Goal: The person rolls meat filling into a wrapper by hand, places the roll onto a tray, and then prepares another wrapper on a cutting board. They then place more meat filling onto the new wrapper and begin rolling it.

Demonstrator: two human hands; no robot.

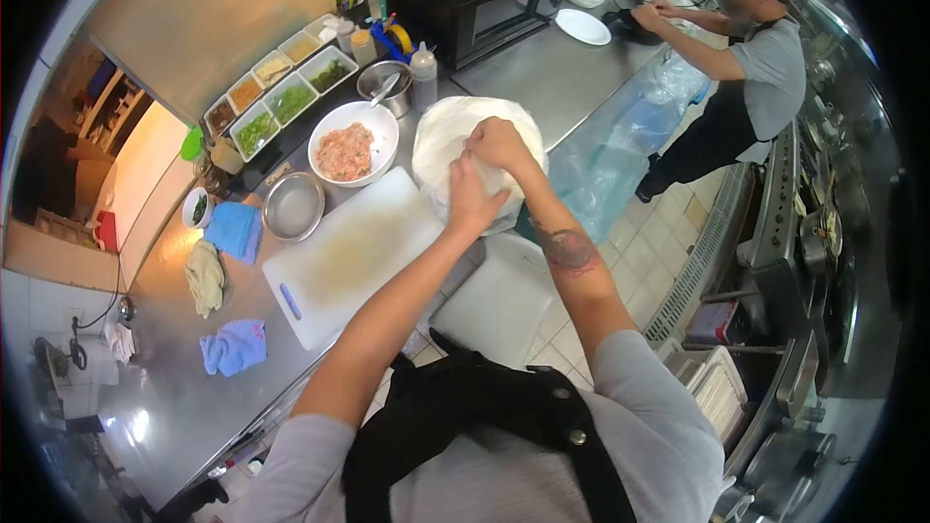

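Observation:
A round white bundle in clear plastic (436, 140) is at the far end of the cutting board; its contents are hard to make out. My right hand (501, 147) is over the middle of it with the fingers curled in. Close below, my left hand (472, 199) has its fingertips drawn together by the right fingers. Whatever the fingers pinch is hidden. Left of the bundle stands a white bowl of minced meat (344, 147). The white cutting board (354, 252) carries a blue-handled tool (290, 301) along its left edge.
Several toppings fill a tray (281, 97) behind. A metal bowl (294, 206), steel pot (386, 87), squeeze bottle (423, 77) and cloths (232, 347) are around the board. A black oven (475, 0) stands at the back. Another person (765, 68) works at the right, beside plastic sheeting (620, 145).

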